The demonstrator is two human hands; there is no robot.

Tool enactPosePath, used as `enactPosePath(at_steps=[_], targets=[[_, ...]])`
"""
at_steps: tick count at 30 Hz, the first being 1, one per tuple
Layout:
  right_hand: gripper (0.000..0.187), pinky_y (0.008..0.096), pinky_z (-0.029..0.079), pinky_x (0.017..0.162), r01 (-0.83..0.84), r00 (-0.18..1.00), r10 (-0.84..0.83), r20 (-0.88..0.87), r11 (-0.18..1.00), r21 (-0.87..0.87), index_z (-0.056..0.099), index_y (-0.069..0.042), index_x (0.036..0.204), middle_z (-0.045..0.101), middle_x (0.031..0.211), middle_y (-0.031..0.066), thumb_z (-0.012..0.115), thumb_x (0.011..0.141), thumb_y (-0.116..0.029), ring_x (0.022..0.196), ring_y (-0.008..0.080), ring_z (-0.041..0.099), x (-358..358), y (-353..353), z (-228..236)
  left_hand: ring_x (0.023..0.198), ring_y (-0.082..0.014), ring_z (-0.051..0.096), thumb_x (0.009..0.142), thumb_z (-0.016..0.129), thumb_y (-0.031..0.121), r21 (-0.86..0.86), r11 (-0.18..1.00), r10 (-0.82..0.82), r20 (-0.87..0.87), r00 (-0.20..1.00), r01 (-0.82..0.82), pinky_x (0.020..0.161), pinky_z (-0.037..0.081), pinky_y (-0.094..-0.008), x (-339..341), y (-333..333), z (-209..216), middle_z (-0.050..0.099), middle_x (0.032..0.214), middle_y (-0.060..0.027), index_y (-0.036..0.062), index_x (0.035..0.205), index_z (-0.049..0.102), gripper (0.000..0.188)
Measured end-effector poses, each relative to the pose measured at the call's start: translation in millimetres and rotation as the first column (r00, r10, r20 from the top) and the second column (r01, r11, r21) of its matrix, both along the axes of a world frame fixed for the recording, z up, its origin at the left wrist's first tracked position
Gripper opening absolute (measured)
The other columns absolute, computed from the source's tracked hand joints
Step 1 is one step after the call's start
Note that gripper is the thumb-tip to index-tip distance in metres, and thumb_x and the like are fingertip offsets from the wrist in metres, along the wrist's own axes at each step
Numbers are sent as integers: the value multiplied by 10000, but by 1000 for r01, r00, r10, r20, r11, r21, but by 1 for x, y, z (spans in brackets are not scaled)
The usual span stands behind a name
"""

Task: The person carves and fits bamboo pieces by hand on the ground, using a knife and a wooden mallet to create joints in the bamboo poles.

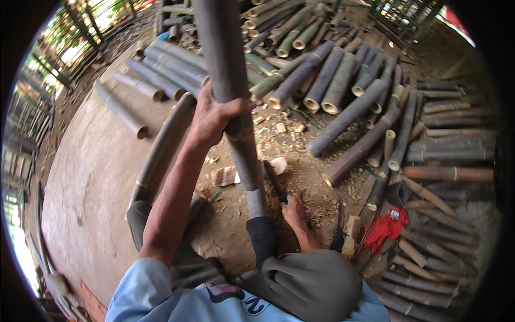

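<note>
A thick dark bamboo pole (221, 48) stands tilted in front of me, its top running out of view. My left hand (213, 115) is closed round its middle, thumb laid across the front. The pole's lower, paler end comes down beside my foot in a dark sock (261, 239). Low and to the right of the pole, my right hand (295, 212) is closed on a machete (274, 181), whose dark blade points up and left, close to the pole. Its handle is mostly hidden in my fingers. A pale wood block (224, 176) lies behind the pole.
Cut bamboo lengths (343, 80) are heaped ahead, with more stacked at the right (450, 155). One long piece (161, 145) lies by my left knee. Wood chips (322, 214) cover the ground. A red cloth (385, 229) and a short wooden stump (351, 236) are at my right.
</note>
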State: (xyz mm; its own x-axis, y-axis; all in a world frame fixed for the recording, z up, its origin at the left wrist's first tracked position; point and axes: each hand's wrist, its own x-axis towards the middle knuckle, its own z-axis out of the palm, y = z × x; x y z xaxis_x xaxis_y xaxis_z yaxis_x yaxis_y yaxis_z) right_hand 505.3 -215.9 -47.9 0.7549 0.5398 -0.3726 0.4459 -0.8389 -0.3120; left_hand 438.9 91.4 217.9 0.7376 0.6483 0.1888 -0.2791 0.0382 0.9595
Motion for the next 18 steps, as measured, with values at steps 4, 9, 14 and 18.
enactPosePath(at_steps=[4,9,14,18], targets=[[329,532,529,853,-32,999,32,0,998,51,678,-17,1121,597,1149,244,716,869,-226,1054,441,629,3,-4,1,810,-159,638,615,834,171,20,997,-72,8,997,72,763,522,-317,8,-16,-16,654,906,-66,-4,1015,627,483],[279,546,535,822,-38,998,28,62,985,170,669,-17,1001,606,1084,238,739,839,-233,1003,444,639,3,-12,-10,839,-163,643,604,832,182,55,988,-142,-20,990,143,786,525,-316,12,-21,-16,654,918,-68,-12,1042,641,515],[230,511,541,831,-65,989,45,143,988,137,660,-28,922,641,964,217,747,813,-211,978,426,640,7,-14,-19,816,-147,609,608,794,322,248,943,-218,-48,975,223,735,494,-304,16,-18,-14,644,888,-59,-12,997,647,533],[295,523,508,842,-40,999,38,23,990,135,663,8,1026,615,1062,226,740,854,-219,1018,435,621,-2,-4,-6,812,-156,645,593,848,240,179,963,-205,-13,979,203,755,529,-306,23,-25,-21,670,914,-63,7,1017,647,524]])
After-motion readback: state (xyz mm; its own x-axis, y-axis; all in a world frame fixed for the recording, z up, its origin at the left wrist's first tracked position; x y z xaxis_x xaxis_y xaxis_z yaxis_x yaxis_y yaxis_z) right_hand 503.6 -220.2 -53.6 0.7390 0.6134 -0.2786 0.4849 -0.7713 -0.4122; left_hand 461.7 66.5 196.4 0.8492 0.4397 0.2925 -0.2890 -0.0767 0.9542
